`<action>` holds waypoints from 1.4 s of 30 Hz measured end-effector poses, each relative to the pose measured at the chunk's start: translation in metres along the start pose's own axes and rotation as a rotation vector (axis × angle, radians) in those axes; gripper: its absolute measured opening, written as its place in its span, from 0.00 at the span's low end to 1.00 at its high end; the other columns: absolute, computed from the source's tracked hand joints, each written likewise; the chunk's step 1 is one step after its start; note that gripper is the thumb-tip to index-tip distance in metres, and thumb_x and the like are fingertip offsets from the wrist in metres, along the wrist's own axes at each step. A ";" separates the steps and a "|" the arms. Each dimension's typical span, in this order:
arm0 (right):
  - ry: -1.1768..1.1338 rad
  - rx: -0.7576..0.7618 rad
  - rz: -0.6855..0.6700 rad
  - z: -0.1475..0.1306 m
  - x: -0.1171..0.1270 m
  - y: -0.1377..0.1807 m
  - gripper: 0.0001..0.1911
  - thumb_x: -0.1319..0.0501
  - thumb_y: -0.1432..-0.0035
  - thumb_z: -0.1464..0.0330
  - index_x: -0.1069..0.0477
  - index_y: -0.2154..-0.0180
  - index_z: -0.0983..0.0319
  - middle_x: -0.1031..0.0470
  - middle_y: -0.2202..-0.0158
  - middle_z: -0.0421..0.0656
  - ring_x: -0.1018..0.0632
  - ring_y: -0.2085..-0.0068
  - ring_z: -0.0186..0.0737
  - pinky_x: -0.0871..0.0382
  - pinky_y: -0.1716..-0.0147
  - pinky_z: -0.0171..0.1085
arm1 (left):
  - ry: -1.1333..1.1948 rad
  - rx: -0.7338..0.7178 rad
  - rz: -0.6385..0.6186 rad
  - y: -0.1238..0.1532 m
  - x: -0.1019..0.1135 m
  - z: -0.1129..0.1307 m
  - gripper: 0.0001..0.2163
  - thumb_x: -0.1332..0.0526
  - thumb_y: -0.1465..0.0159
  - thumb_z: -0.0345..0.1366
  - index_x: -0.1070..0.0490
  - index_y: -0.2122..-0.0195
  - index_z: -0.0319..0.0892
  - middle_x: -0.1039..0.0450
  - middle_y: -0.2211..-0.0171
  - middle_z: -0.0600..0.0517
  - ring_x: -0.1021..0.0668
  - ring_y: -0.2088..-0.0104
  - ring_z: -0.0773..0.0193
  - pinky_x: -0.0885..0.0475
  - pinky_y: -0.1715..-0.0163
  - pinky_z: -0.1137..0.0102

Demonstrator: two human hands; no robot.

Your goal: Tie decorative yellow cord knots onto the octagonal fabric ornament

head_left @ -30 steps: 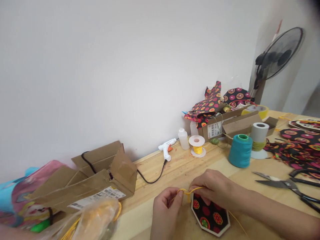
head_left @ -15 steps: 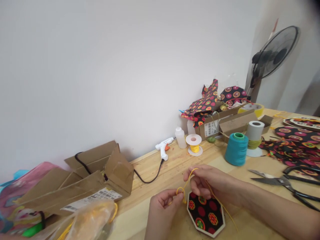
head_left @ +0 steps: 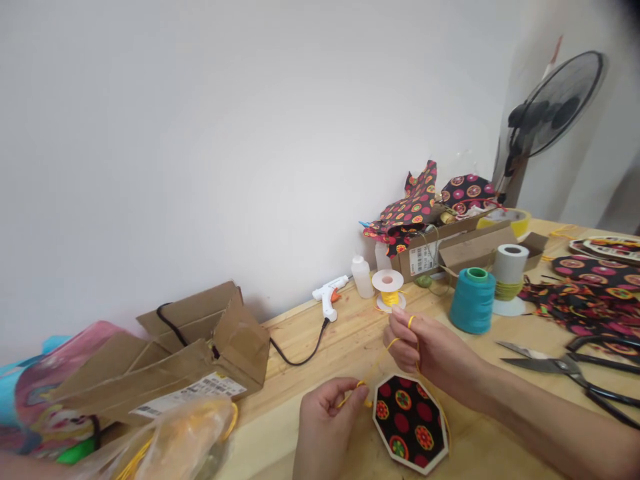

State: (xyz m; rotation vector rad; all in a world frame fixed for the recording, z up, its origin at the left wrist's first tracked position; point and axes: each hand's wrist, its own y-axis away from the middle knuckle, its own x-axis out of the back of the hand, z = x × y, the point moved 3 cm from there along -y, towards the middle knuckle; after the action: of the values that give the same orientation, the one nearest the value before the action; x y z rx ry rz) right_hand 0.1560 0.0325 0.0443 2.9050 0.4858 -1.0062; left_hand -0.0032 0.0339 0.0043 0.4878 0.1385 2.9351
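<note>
Between the thumb and index finger of my left hand (head_left: 334, 408) a yellow cord (head_left: 361, 385) is pinched, with a small loop or knot there. My right hand (head_left: 425, 343) is raised up and to the right of it, its fingers curled, with the same cord wound over them. The cord's tail hangs down behind that hand along the edge of an octagonal panel (head_left: 411, 424). This panel has a pale rim and black fabric with red, orange and green flower circles. It lies flat on the wooden table, just right of my left hand.
Black-handled scissors (head_left: 565, 363) lie open at right, near a teal thread cone (head_left: 473, 301) and patterned fabric pieces (head_left: 600, 293). Further back are a yellow cord spool (head_left: 389, 293), a white glue gun (head_left: 328, 297) and a plastic bottle (head_left: 361, 277). Cardboard boxes (head_left: 245, 347) stand at left and back.
My right hand has moved up and away from my left, drawing the yellow cord out; the loop at my left fingertips has become smaller. The panel is more fully visible.
</note>
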 end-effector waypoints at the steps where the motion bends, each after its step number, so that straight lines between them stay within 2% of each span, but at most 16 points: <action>1: 0.005 0.028 0.007 -0.003 -0.001 0.001 0.18 0.53 0.44 0.62 0.50 0.83 0.62 0.50 0.85 0.33 0.48 0.83 0.27 0.50 0.82 0.28 | -0.008 0.006 0.000 0.001 0.000 0.001 0.12 0.39 0.52 0.42 0.27 0.76 0.36 0.32 0.84 0.55 0.39 0.85 0.74 0.46 0.86 0.79; 4: 0.154 0.099 0.083 -0.009 0.001 0.000 0.18 0.54 0.44 0.62 0.49 0.83 0.62 0.50 0.86 0.33 0.47 0.83 0.27 0.50 0.82 0.29 | 0.001 0.002 0.002 0.002 0.000 0.004 0.12 0.40 0.52 0.42 0.28 0.78 0.36 0.33 0.84 0.55 0.38 0.84 0.73 0.44 0.85 0.79; 7: 0.536 0.164 0.219 -0.009 0.011 -0.004 0.17 0.54 0.45 0.63 0.45 0.83 0.62 0.45 0.85 0.35 0.42 0.82 0.29 0.46 0.80 0.31 | 0.045 0.012 0.006 0.001 0.000 0.005 0.11 0.40 0.52 0.41 0.29 0.80 0.36 0.31 0.83 0.54 0.33 0.81 0.69 0.40 0.81 0.77; 9: 0.831 0.237 0.291 -0.008 0.019 -0.006 0.07 0.50 0.50 0.69 0.38 0.77 0.63 0.37 0.80 0.38 0.36 0.77 0.32 0.42 0.75 0.33 | 0.067 0.048 0.011 0.000 0.001 0.004 0.11 0.39 0.53 0.40 0.29 0.80 0.36 0.31 0.83 0.54 0.33 0.81 0.69 0.39 0.80 0.77; 10: 0.969 0.292 0.311 -0.007 0.021 -0.006 0.05 0.49 0.53 0.73 0.36 0.71 0.62 0.34 0.75 0.40 0.34 0.72 0.35 0.40 0.71 0.35 | 0.077 0.055 0.012 0.000 0.001 0.003 0.11 0.39 0.53 0.40 0.29 0.80 0.36 0.30 0.83 0.54 0.32 0.81 0.68 0.38 0.80 0.77; 12: 1.187 0.427 0.287 -0.004 0.019 -0.003 0.21 0.50 0.61 0.80 0.37 0.62 0.60 0.33 0.63 0.42 0.34 0.61 0.40 0.41 0.61 0.40 | 0.090 0.050 0.021 -0.001 0.002 0.003 0.11 0.38 0.54 0.40 0.29 0.80 0.36 0.30 0.84 0.54 0.32 0.81 0.68 0.38 0.80 0.77; 14: 1.303 0.547 0.166 0.002 0.009 0.002 0.29 0.52 0.66 0.83 0.39 0.58 0.60 0.36 0.57 0.43 0.38 0.54 0.41 0.46 0.54 0.43 | 0.100 0.046 0.026 -0.001 0.003 0.004 0.10 0.38 0.54 0.40 0.28 0.81 0.36 0.29 0.84 0.55 0.31 0.81 0.68 0.38 0.80 0.77; 17: 1.337 0.582 -0.038 0.015 -0.009 0.007 0.28 0.50 0.61 0.81 0.41 0.54 0.60 0.38 0.55 0.45 0.39 0.53 0.41 0.47 0.53 0.43 | 0.127 0.070 0.010 -0.002 0.003 0.004 0.09 0.37 0.56 0.39 0.28 0.82 0.37 0.29 0.85 0.54 0.31 0.82 0.68 0.38 0.81 0.77; 20: 1.358 0.436 -0.120 0.027 -0.015 0.006 0.17 0.48 0.50 0.73 0.38 0.56 0.62 0.34 0.60 0.46 0.35 0.58 0.40 0.41 0.58 0.40 | 0.176 0.076 -0.049 -0.003 0.002 0.004 0.08 0.37 0.55 0.37 0.27 0.82 0.36 0.28 0.84 0.53 0.30 0.81 0.67 0.37 0.80 0.76; 24: 1.372 0.265 -0.128 0.036 -0.010 0.000 0.11 0.51 0.44 0.69 0.32 0.66 0.62 0.33 0.72 0.42 0.32 0.70 0.34 0.39 0.71 0.32 | 0.210 0.079 -0.131 -0.005 0.003 0.003 0.10 0.38 0.53 0.39 0.25 0.77 0.36 0.26 0.83 0.51 0.28 0.79 0.66 0.35 0.76 0.75; 28: 1.357 0.261 -0.146 0.038 -0.007 -0.002 0.13 0.50 0.45 0.70 0.31 0.77 0.63 0.37 0.78 0.39 0.34 0.74 0.31 0.42 0.76 0.28 | 0.165 0.047 -0.183 -0.005 0.005 0.004 0.12 0.41 0.49 0.41 0.24 0.74 0.36 0.25 0.81 0.51 0.27 0.77 0.65 0.35 0.75 0.75; 35: 1.316 0.266 -0.063 0.037 -0.004 -0.003 0.14 0.50 0.44 0.69 0.30 0.76 0.64 0.36 0.77 0.39 0.34 0.75 0.30 0.43 0.76 0.29 | 0.240 0.131 -0.251 -0.001 0.006 0.005 0.13 0.40 0.51 0.41 0.25 0.69 0.37 0.24 0.79 0.50 0.25 0.76 0.62 0.33 0.74 0.72; 42: 1.339 0.288 -0.027 0.034 -0.004 -0.002 0.12 0.50 0.45 0.70 0.30 0.75 0.63 0.37 0.78 0.39 0.35 0.75 0.30 0.43 0.76 0.30 | 0.270 0.132 -0.216 -0.001 0.007 0.004 0.12 0.39 0.51 0.38 0.25 0.69 0.37 0.24 0.79 0.50 0.26 0.76 0.63 0.33 0.75 0.73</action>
State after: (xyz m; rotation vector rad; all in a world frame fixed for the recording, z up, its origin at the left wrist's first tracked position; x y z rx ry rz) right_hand 0.1322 0.0289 0.0199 3.3726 0.3605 1.1185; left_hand -0.0086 0.0367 0.0101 0.0828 0.3930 2.7739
